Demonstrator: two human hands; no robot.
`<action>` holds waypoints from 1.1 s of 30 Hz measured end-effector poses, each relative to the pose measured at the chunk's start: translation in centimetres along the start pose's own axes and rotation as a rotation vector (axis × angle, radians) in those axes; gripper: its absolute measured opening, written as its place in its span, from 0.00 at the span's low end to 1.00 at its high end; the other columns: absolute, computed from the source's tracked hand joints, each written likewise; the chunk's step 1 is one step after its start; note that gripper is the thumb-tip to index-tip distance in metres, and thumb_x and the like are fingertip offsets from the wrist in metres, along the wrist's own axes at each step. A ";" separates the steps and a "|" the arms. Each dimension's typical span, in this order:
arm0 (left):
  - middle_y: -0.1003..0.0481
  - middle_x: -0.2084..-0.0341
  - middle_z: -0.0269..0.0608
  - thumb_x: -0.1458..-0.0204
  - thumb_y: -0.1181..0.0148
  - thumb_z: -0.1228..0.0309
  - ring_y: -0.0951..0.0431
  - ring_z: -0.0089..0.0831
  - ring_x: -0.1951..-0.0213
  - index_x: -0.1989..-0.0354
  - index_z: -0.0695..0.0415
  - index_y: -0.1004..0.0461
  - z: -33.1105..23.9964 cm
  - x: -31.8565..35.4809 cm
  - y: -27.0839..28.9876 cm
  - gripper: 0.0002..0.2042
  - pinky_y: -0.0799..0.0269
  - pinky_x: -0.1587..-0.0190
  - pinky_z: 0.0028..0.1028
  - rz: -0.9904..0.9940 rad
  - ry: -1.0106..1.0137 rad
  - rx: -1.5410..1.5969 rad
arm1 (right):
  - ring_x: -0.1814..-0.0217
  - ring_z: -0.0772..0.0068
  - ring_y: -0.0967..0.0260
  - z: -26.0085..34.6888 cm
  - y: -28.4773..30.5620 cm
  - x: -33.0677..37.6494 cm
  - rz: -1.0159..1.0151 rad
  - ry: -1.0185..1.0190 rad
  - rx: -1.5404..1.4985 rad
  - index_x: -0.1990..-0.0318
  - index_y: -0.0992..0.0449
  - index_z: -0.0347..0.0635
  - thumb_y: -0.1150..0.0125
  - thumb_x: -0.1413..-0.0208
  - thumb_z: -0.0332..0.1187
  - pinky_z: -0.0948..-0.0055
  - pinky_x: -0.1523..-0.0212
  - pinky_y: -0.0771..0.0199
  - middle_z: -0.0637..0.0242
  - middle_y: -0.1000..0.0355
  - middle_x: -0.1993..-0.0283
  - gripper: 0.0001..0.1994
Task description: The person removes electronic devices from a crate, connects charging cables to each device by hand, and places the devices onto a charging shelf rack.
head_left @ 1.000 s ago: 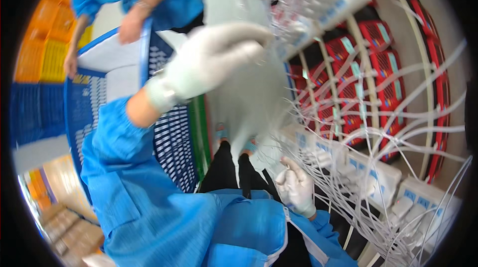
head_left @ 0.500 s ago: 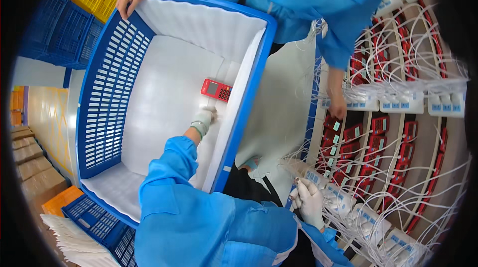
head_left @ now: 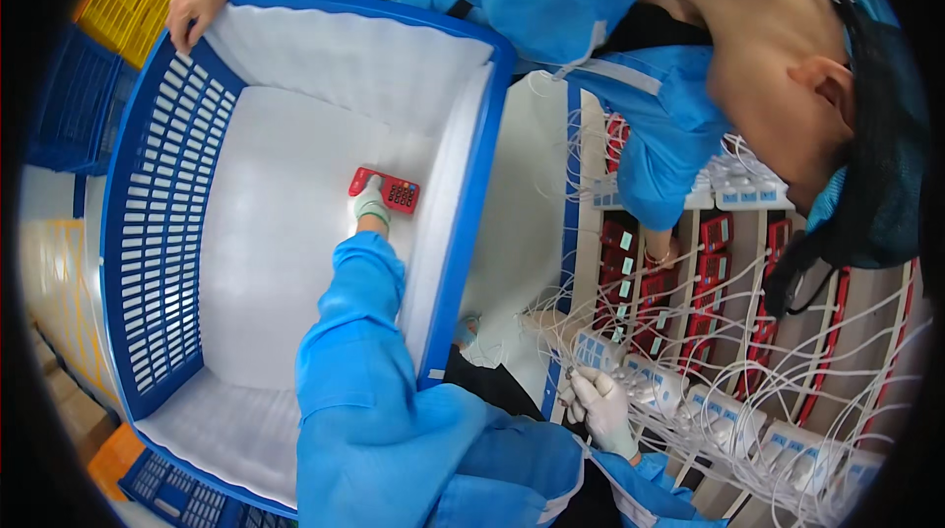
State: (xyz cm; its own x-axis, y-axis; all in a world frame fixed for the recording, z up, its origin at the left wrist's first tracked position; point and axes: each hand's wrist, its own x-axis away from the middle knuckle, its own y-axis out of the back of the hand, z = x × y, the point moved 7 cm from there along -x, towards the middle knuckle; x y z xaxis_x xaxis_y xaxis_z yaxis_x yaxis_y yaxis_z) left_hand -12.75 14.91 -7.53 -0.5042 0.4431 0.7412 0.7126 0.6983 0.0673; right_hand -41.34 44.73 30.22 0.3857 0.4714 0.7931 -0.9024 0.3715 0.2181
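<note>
Red keypad device (head_left: 386, 191) lies on the white foam floor of the blue crate (head_left: 148, 233), near its right wall. Left hand (head_left: 369, 203), gloved, reaches down into the crate and grips the device's left end. Right hand (head_left: 600, 410), gloved, pinches white cables (head_left: 689, 400) by the rack of red devices (head_left: 679, 282). Another person's bare hand (head_left: 197, 6) rests on the crate's far rim.

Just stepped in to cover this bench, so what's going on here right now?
The person reaches down with their gloved left hand into a big blue crate lined in white, fingers on a small red keypad device lying on its floor. Their gloved right hand is over at the rack of white cables, pinching one near a white connector block. A co-worker leans over the far side, one bare hand resting on the crate's rim.
</note>
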 end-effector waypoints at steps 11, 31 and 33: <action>0.29 0.54 0.39 0.46 0.44 0.64 0.29 0.31 0.53 0.49 0.56 0.34 -21.4 17.6 9.9 0.18 0.34 0.47 0.37 0.797 -0.321 0.465 | 0.82 0.83 0.41 1.2 4.2 1.1 0.089 0.167 -0.207 0.58 0.31 0.28 0.46 0.44 0.32 0.83 0.79 0.39 0.64 0.30 0.75 0.13; 0.26 0.65 0.36 0.47 0.43 0.67 0.24 0.32 0.61 0.60 0.54 0.30 3.1 51.5 2.5 0.09 0.28 0.52 0.40 0.904 0.652 0.075 | 0.77 0.86 0.38 0.0 11.1 6.2 0.103 0.473 -0.458 0.59 0.29 0.33 0.44 0.45 0.34 0.86 0.76 0.38 0.68 0.30 0.74 0.12; 0.26 0.65 0.36 0.47 0.43 0.67 0.24 0.32 0.61 0.60 0.54 0.30 3.5 51.4 2.4 0.09 0.27 0.52 0.39 0.899 0.602 0.094 | 0.76 0.86 0.36 -0.4 11.8 6.4 0.083 0.484 -0.443 0.59 0.29 0.33 0.44 0.45 0.34 0.86 0.76 0.37 0.67 0.30 0.74 0.12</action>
State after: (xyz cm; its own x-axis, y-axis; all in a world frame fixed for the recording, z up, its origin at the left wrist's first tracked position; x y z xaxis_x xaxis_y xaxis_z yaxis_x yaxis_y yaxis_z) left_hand -38.72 41.33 28.38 0.5238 0.4836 0.7013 0.6486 0.3072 -0.6963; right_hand -49.45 52.48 37.61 0.4547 0.7805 0.4290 -0.8083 0.5639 -0.1692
